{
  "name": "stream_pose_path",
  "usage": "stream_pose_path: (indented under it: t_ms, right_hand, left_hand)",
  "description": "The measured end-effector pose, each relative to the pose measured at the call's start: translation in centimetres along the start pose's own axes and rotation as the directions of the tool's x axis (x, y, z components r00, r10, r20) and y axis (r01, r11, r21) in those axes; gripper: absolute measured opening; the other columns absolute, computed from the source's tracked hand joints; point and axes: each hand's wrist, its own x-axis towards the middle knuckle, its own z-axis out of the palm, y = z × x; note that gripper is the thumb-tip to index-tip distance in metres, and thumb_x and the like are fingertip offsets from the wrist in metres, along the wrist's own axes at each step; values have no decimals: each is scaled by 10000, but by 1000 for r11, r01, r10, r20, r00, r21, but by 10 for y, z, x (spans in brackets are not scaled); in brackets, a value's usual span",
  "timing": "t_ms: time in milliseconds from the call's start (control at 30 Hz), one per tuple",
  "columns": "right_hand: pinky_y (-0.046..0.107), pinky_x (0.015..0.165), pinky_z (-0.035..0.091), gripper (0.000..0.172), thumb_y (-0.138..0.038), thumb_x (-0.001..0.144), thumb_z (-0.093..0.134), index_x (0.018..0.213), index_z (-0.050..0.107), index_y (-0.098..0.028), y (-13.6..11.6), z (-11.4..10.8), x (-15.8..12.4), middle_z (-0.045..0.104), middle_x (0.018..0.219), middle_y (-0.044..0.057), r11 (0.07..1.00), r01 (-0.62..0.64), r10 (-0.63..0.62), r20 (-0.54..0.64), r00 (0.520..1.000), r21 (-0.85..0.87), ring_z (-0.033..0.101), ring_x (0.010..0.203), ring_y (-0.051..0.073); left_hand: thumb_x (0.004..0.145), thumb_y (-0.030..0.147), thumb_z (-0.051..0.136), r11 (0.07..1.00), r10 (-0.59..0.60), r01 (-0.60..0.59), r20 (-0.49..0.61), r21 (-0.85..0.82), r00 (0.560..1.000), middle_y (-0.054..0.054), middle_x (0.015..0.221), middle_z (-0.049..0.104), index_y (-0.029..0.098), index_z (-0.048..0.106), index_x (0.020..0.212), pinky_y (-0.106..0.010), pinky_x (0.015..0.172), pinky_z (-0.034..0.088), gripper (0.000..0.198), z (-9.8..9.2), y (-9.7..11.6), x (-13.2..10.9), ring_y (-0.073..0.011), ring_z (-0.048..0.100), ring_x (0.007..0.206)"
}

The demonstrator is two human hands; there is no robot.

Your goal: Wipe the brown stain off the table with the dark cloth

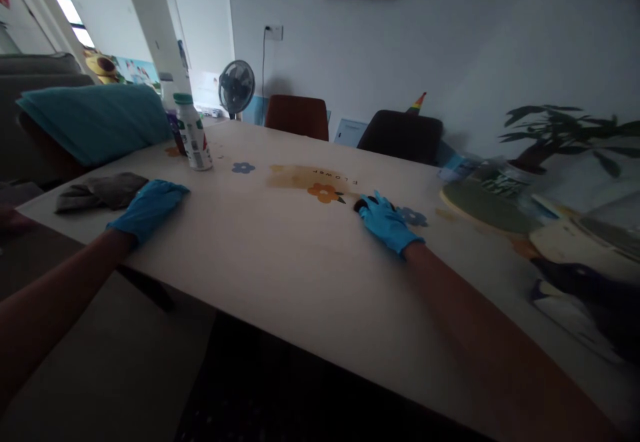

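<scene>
Cream flower-printed counter (280, 242): left hand (150, 207) flat, nine o'clock, beside crumpled grey cloth (100, 191); right hand (385, 222) curled over small dark object (364, 202); white green-capped bottle (194, 133), eleven o'clock.

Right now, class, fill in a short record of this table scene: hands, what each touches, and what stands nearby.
left hand: blue-gloved left hand, flat on the cream flower-print tablecloth, beside a crumpled grey cloth
right hand: blue-gloved right hand, over a small dark object, kind unclear
nearby: white bottle with green cap; potted green plant
</scene>
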Motion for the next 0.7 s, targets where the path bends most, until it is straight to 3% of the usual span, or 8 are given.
stream_pose_path:
  t_ms: [233, 467, 700]
  right_hand:
    - [796, 1478, 375, 738, -554, 1250, 431, 1910, 584, -262, 48, -12, -10, 434, 1997, 184, 990, -139, 139, -17, 990, -27, 446, 1815, 527]
    - [697, 1525, 312, 808, -607, 1263, 373, 1936, 527, -187, 64, -15, -12, 388, 2015, 208, 980, -199, 199, -4, 980, -4, 390, 1858, 473]
    - [684, 1503, 370, 782, -578, 1257, 399, 1926, 542, -198, 69, -12, -10, 402, 2007, 218, 978, -207, 207, -15, 978, -25, 424, 1843, 458]
  left_hand:
    - [1070, 409, 397, 1000, 1, -1, -17, -15, 1000, -208, 1530, 826, 81, 821, 1485, -597, 1467, 454, 677, 0, 3, 0, -382, 712, 1466]
    - [1089, 427, 365, 999, 25, -25, 0, 24, 1000, -224, 1568, 806, 53, 800, 1533, -591, 1476, 444, 726, -1, 2, -2, -382, 705, 1497]
    - [1070, 466, 372, 999, 31, -31, -9, 10, 999, -246, 1552, 816, 24, 824, 1512, -581, 1459, 468, 771, -2, 2, -1, -397, 730, 1484]
